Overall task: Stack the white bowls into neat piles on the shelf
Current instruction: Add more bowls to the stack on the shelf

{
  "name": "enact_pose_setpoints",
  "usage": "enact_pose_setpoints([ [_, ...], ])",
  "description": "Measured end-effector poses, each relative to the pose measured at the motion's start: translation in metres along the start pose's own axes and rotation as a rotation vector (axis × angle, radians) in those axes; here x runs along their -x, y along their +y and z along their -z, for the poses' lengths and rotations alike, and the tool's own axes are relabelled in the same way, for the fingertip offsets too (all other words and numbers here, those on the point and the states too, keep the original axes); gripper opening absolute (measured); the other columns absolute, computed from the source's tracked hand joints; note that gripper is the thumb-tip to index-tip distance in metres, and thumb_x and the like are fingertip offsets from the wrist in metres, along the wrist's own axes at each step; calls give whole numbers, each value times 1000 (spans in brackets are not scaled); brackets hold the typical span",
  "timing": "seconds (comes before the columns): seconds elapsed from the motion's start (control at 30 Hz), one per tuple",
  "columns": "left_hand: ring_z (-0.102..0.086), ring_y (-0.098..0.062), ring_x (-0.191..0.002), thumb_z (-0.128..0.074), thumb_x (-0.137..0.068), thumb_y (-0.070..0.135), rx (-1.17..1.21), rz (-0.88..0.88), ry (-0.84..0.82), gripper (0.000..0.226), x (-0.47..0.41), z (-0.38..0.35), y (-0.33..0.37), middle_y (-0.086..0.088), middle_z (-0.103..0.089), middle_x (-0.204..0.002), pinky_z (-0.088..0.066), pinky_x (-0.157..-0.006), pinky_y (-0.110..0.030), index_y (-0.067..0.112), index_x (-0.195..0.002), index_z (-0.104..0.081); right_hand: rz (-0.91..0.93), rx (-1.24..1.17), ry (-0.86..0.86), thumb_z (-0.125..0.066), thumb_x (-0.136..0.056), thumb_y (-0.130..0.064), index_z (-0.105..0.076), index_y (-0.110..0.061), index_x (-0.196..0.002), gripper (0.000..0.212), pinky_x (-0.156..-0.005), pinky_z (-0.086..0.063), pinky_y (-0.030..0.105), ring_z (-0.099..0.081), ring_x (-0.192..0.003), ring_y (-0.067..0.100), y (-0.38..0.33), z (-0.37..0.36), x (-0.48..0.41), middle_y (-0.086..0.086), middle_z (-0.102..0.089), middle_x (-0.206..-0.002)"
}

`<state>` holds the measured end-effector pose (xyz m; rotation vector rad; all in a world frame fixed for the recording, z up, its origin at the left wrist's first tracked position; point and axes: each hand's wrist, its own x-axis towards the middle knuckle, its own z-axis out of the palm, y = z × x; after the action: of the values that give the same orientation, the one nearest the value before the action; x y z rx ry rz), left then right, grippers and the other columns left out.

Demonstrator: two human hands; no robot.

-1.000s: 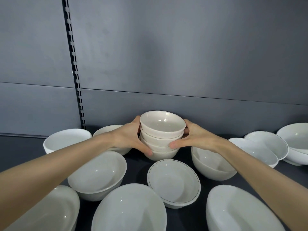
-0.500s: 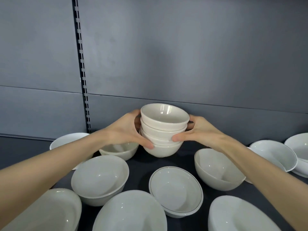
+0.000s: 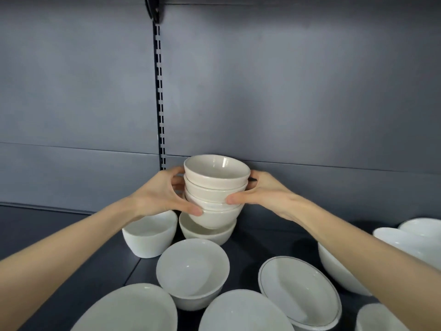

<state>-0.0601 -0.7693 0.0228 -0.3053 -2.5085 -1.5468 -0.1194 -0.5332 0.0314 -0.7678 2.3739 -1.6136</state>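
Head camera: left hand [image 3: 162, 194] and right hand [image 3: 260, 192] curl around opposite sides of a stack of four bowls [image 3: 214, 197], held just over a cream bowl [image 3: 205, 234] at the back of the shelf [image 3: 274, 240]; a larger white bowl [image 3: 192, 266] sits in front.

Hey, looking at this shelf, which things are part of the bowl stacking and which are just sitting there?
Part of the job: stack of cream bowls, held by left hand and right hand; cream bowl beneath it; loose white bowls; shelf.
Just there: slotted rail; back panel; black fitting at top.
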Motion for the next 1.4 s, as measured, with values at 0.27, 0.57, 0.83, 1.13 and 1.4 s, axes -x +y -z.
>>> enact_pose_setpoints([
  [0.27,-67,-16,-103,-92,-34,23,6,33,-38,88,-3,6,-26,-2,-70,-110,-53,-94,-36,24,-114,-56,-69,19,-8,-88,-62,-12,-57,-19,-126,70,-92,-50,24,-65,-104,6,14,-17,-12,-7,-71,-110],
  [0.57,-69,-9,-93,-88,-52,-8,17,13,-69,71,-4,0,-42,2,-71,-100,-56,-82,-24,24,-107,-56,-107,50,-17,-89,-61,-14,-55,-20,-127,74,-92,-50,24,-66,-103,7,23,-24,-14,-8,-71,-110],
  [0.83,-68,-7,-94,-90,-51,-4,6,12,-107,79,-8,-3,-40,7,-70,-102,-54,-81,-22,19,-117,-54,-132,3,-27,-86,-65,-14,-53,-27,-127,72,-91,-54,38,-65,-105,10,27,-21,-6,-8,-71,-109],
  [1.13,-67,1,-89,-88,-54,-6,2,-8,-151,74,-14,-30,-27,12,-68,-101,-52,-75,-16,26,-110,-52,-135,23,0,-85,-66,-13,-55,-24,-126,68,-82,-58,34,-69,-97,9,31,4,13,-6,-73,-106],
  [1.4,-66,3,-83,-87,-55,-7,-14,-34,-182,72,-22,-53,-17,11,-67,-97,-51,-72,-15,20,-112,-53,-138,-4,30,-83,-69,-8,-56,-22,-126,64,-74,-59,28,-70,-93,8,40,24,30,-4,-73,-104],
])
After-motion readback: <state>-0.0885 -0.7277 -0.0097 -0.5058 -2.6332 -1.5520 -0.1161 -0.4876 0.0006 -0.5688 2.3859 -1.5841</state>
